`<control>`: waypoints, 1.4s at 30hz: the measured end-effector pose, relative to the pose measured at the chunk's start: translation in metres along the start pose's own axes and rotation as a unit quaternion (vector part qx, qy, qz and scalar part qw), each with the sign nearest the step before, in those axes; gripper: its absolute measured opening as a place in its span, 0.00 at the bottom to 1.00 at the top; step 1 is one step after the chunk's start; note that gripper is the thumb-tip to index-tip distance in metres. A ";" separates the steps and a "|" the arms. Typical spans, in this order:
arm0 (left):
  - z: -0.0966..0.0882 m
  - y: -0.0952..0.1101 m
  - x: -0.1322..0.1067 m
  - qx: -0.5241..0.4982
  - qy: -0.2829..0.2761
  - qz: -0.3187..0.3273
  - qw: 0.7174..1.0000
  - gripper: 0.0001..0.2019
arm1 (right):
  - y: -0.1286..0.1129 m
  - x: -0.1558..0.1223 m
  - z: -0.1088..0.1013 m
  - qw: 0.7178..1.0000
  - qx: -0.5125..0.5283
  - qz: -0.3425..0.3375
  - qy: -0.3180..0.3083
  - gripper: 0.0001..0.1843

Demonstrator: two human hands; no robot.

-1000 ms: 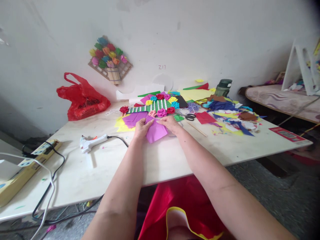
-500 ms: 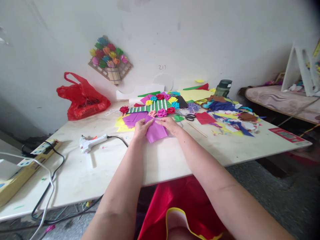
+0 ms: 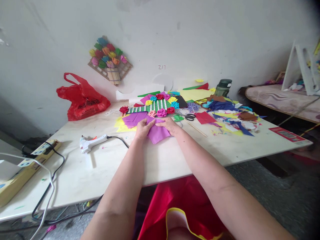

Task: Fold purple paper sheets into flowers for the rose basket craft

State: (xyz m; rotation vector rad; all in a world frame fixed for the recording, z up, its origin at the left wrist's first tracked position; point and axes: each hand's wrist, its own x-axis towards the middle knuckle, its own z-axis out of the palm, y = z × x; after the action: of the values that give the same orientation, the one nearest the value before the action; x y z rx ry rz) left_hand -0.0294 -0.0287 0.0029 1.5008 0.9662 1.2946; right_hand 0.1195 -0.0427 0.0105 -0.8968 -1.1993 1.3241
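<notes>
Between my two hands is a square of purple crepe paper (image 3: 158, 134), its lower corner hanging toward me. My left hand (image 3: 143, 128) pinches its left upper edge between thumb and fingers. At the right upper edge, my right hand (image 3: 169, 125) pinches it too, the fingertips of both hands close together. More purple sheets (image 3: 135, 119) lie just beyond my left hand, on top of yellow paper (image 3: 120, 125). Behind my hands rests a green and white woven piece (image 3: 157, 106) ringed with colourful paper roses, among them a magenta rose (image 3: 161, 112).
A white glue gun (image 3: 93, 143) lies to the left, its cord running under my left arm. Farther left are a power strip (image 3: 32, 163) and a red plastic bag (image 3: 85, 100). Scissors (image 3: 190, 117), a thin stick (image 3: 196, 128), red paper (image 3: 205, 117), scraps (image 3: 225, 106) and a dark bottle (image 3: 223, 88) sit right.
The purple paper has turned and shifted slightly right, its lower corner now farther right. Both hands keep their pinch, with the fingertips a little nearer each other.
</notes>
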 end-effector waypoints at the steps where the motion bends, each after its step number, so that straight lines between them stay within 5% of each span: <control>1: -0.001 0.000 0.000 -0.006 -0.005 0.002 1.000 0.20 | 0.000 0.000 -0.001 1.000 0.003 0.006 -0.006 0.18; 7: -0.008 0.006 -0.003 -0.083 -0.062 -0.036 0.994 0.16 | -0.003 -0.004 -0.006 0.994 -0.006 0.067 -0.088 0.15; 12: -0.010 0.008 -0.006 -0.059 -0.113 -0.076 0.989 0.19 | -0.007 -0.008 -0.007 0.990 -0.053 0.087 -0.097 0.12; 16: -0.010 0.003 -0.001 -0.075 -0.061 -0.037 0.995 0.21 | -0.009 -0.005 -0.008 0.997 -0.039 0.045 -0.056 0.14; 19: -0.012 -0.004 0.006 -0.086 0.044 -0.010 0.995 0.20 | -0.008 -0.001 -0.011 0.999 -0.010 0.038 0.018 0.17; 22: -0.013 -0.010 0.012 -0.104 0.131 0.008 0.986 0.20 | -0.008 0.002 -0.011 0.998 0.008 0.067 0.019 0.19; 26: -0.010 -0.011 0.015 -0.120 0.168 0.013 0.978 0.20 | -0.004 0.004 -0.006 0.998 -0.007 0.046 0.041 0.11; 30: -0.008 -0.010 0.013 -0.123 0.147 -0.008 0.981 0.19 | 0.002 0.009 -0.006 0.994 -0.029 -0.013 0.108 0.09; 42: -0.013 -0.006 0.008 -0.139 0.007 -0.085 0.987 0.18 | 0.007 0.017 -0.019 0.953 -0.234 -0.121 0.152 0.16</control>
State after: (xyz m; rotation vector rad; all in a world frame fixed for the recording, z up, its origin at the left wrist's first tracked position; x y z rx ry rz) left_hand -0.0408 -0.0174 -0.0004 1.1710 0.8628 1.2604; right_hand 0.1338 -0.0222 0.0024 -1.1956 -1.3489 0.6801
